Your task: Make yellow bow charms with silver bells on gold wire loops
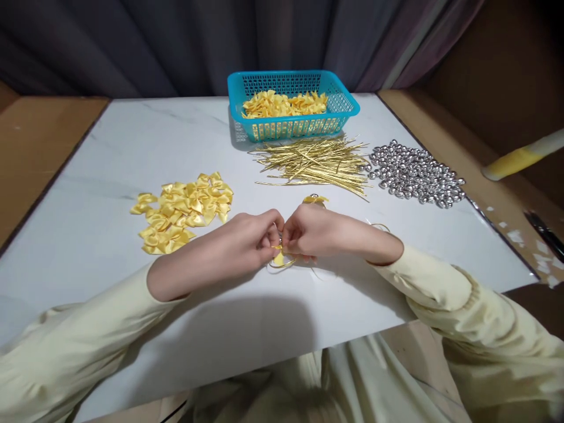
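Observation:
Both hands meet over the near middle of the table, fingertips pinched close together. Between them is a small yellow ribbon bow [279, 258] with a silver bead [280, 239] above it, and a thin gold wire [284, 266] curves out below. My left hand [251, 238] is closed on the bow from the left. From the right, my right hand [311, 232] is closed at the same spot, on what seems to be the gold wire; its fingertips are partly hidden. Just beyond the right hand lies another yellow bow with a silver bead [314, 198].
A blue plastic basket [293, 119] of yellow bows stands at the back. In front of it lies a heap of gold wires [312, 164], with silver beads [416, 173] to the right. Loose yellow bows [185, 208] are piled at left. White scraps [515, 236] lie beyond the right edge.

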Demonstrator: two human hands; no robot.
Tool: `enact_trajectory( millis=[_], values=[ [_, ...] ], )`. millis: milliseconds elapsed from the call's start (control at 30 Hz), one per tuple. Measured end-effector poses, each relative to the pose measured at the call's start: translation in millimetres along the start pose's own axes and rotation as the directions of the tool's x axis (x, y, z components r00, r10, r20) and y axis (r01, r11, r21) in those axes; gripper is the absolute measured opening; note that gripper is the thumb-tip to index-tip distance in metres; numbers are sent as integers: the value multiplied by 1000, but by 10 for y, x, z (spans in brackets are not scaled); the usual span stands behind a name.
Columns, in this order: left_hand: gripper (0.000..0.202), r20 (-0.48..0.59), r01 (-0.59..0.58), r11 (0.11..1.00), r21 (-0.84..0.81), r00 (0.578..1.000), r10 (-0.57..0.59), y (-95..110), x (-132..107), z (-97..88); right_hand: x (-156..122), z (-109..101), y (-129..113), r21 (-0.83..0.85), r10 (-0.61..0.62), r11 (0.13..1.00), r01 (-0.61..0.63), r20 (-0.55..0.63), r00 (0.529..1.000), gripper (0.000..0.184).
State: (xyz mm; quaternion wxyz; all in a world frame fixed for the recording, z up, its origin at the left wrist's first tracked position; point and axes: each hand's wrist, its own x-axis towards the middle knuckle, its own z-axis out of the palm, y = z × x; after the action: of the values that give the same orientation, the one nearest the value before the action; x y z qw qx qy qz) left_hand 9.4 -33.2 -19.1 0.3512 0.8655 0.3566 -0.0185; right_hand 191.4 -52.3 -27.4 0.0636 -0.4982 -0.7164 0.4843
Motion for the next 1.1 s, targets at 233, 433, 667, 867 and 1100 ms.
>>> enact_trajectory(
  millis=[233, 433, 667, 867, 1100],
  values=[
    [16, -5, -43, 998, -50, 999, 43, -24, 26, -8, -64, -24, 4, -46, 14, 999, -20, -127, 992, 10],
    [15, -66, -64, 997, -49, 996, 60, -4, 13, 18, -70, -39, 111, 136, 24, 991, -14, -75, 997, 14],
    [21, -160, -51, 997, -60, 986, 40, 99, -63, -86, -89, -75, 142, 361, -29, 931, 59, -86, 996, 11],
    [19, -124, -87, 992, -92, 989, 75, 131, -106, -118, -177, -92, 55, 372, -74, 924, 89, -53, 996, 7],
    [16, -92, -122, 988, -96, 989, 113, 158, -154, -131, -199, -80, 48, 381, -116, 917, 121, -36, 993, 5]
  ],
)
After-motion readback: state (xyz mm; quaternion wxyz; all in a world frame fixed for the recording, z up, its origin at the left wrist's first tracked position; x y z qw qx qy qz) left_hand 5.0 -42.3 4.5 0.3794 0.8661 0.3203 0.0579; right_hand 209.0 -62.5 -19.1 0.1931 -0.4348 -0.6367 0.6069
